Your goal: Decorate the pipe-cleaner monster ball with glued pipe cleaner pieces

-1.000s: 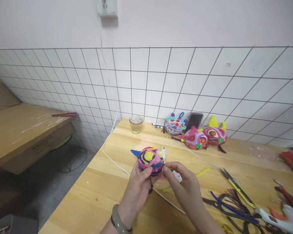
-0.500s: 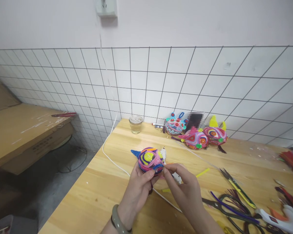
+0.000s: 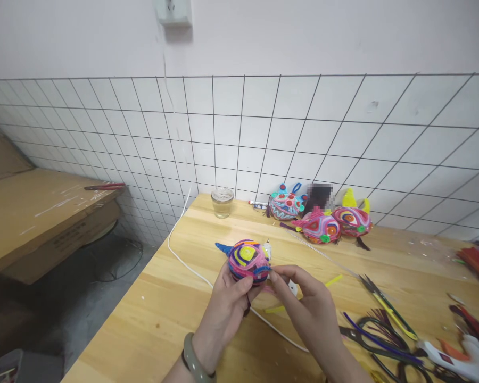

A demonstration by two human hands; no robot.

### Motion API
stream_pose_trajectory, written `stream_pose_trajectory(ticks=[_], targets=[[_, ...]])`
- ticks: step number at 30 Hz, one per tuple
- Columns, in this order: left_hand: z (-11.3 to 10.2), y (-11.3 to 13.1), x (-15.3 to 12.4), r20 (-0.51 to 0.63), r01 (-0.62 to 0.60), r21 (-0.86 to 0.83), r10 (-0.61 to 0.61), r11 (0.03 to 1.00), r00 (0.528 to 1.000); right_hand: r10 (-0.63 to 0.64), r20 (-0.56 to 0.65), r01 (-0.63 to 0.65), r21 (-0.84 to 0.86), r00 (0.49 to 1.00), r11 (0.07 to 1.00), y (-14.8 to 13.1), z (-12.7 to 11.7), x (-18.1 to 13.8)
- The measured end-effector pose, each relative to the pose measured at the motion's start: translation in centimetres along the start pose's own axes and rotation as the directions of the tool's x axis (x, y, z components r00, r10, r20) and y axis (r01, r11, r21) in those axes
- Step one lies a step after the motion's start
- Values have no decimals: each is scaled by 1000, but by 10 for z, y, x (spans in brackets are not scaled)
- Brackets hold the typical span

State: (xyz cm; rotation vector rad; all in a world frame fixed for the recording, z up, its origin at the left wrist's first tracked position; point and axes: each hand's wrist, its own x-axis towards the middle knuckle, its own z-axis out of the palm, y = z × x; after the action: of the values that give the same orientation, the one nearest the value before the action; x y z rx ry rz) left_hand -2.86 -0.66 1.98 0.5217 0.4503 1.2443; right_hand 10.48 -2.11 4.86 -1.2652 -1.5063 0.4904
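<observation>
A round ornament (image 3: 245,258) covered in coiled fuzzy pipe cleaners sits in my left hand (image 3: 229,303), whose fingers wrap its underside. It shows a yellow-and-purple spiral, pink bands and a blue point sticking out at the left. At its right edge, the thumb and forefinger of my right hand (image 3: 307,298) pinch the end of a blue pipe cleaner (image 3: 263,270) that lies curved along the ornament's side. Its tip is hidden by the fingers. Behind my right hand lie a yellow strip (image 3: 334,280) and a small white object (image 3: 292,288), partly covered.
Finished-looking ornaments (image 3: 321,227) stand near the tiled wall, beside a glass of liquid (image 3: 222,203). To the right lie tweezers (image 3: 373,290), a yellow-green cutter (image 3: 401,319), black-handled scissors (image 3: 377,346) and a white glue gun (image 3: 459,356). A white cable (image 3: 183,260) crosses the wooden table (image 3: 143,335).
The ornament has shifted slightly to the right and tilted a little in my left hand. My right hand has moved slightly right, still pinching at the blue pipe cleaner.
</observation>
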Motion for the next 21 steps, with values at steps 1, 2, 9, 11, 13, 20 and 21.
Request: stream_pose_trajectory(ticks=[1,2,9,11,13,20,21], targets=[[0,0,0,5,-2,-2,2,1000,1000,3,-2,-3,9,1000,1000,-1,0,0],[0,0,0,10,-3,-4,3,1000,1000,-2,-4,2,13,1000,1000,-2,0,0],[-2,-1,1,20,-15,17,15,1000,1000,-21,21,21,-11,1000,1000,5,1,-1],[-2,-2,2,18,-16,25,16,1000,1000,-47,25,48,-38,999,998,7,0,-2],[-2,-2,2,9,-15,20,15,1000,1000,-78,29,79,-54,997,995,9,0,-2],[-2,-3,0,-17,-4,-1,4,1000,1000,-100,43,103,-67,994,992,11,1,-1],[-2,-3,0,-15,-5,-1,5,1000,1000,-103,41,106,-76,994,991,11,1,-1]])
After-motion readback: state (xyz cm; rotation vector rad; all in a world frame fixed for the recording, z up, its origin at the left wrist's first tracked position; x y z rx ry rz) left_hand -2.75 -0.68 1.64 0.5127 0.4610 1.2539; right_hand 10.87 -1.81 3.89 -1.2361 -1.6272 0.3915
